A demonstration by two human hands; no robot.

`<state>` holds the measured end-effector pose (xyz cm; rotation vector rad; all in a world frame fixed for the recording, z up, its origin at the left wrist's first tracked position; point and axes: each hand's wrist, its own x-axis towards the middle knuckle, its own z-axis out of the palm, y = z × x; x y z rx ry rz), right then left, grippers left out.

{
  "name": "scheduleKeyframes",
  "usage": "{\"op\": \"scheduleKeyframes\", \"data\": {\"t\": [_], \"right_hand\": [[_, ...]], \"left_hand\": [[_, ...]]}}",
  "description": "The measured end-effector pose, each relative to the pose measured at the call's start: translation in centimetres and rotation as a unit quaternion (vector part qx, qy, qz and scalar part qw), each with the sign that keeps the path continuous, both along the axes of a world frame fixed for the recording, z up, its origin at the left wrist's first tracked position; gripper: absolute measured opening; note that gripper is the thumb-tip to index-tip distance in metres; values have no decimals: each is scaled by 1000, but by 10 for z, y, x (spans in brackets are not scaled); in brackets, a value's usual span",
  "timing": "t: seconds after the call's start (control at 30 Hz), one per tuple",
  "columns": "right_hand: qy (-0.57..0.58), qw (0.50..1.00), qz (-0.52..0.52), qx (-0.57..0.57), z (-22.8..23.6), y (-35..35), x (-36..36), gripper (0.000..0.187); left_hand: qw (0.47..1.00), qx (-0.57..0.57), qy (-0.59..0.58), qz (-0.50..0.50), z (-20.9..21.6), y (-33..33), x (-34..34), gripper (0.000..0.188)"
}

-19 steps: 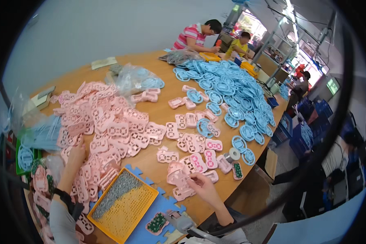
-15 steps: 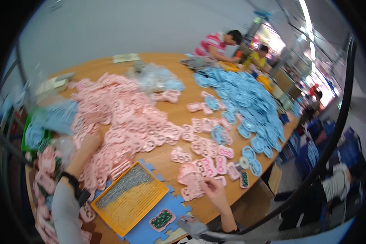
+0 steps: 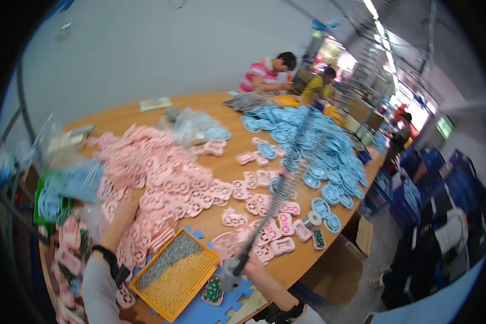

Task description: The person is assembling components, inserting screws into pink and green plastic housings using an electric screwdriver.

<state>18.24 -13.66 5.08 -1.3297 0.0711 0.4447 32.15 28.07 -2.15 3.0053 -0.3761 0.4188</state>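
My left hand (image 3: pixel 124 211) reaches into the left side of a big heap of flat pink plastic parts (image 3: pixel 156 162); its fingertips are hard to make out. Lower on the table, my right hand (image 3: pixel 258 272) is blurred and partly hidden behind a grey tool head (image 3: pixel 231 274) on a coiled cord. A pink plastic part (image 3: pixel 228 242), smeared by motion, is at its fingers and seems held. A yellow tray (image 3: pixel 170 316) with grey and pale small pieces lies between my arms. Beside it, a pink part with a green circuit board (image 3: pixel 213 290) rests on a blue foam mat (image 3: pixel 191 308).
Many blue plastic parts (image 3: pixel 329 146) are heaped at the right. Loose pink parts (image 3: pixel 259 202) and a white spool (image 3: pixel 312 218) lie mid-right. A green crate (image 3: pixel 40 202) stands left. Two people (image 3: pixel 262 75) sit at the far end; blue bins (image 3: pixel 405 200) stand on the floor.
My right hand has moved left and down, and a pink part has shifted with it. The grey tool has swung across in front. My left hand stays at the pink heap; the view has tilted.
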Motion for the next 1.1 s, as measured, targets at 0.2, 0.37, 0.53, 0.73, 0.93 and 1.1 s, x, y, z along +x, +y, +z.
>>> {"op": "scheduleKeyframes", "data": {"t": [0.2, 0.37, 0.53, 0.73, 0.93, 1.1], "right_hand": [[-73, 987, 66, 130, 26, 11, 6, 26], [-50, 994, 28, 97, 21, 1, 4, 28], [-18, 994, 22, 101, 24, 7, 1, 36], [-123, 989, -80, 6, 15, 7, 15, 24], [-142, 984, -67, 83, 18, -12, 32, 22], [-62, 989, -79, 106, 25, -14, 27, 21]], "left_hand": [[996, -46, -59, 56, 11, -23, 14, 16], [926, -285, -243, 46, 42, -38, 24, 23], [821, -559, -69, 92, 95, -54, -17, 32], [829, -553, -75, 27, 140, -93, -78, 34], [751, -657, -30, 58, 183, -147, -170, 10], [729, -673, -3, 124, 168, -174, -244, 8]]}}
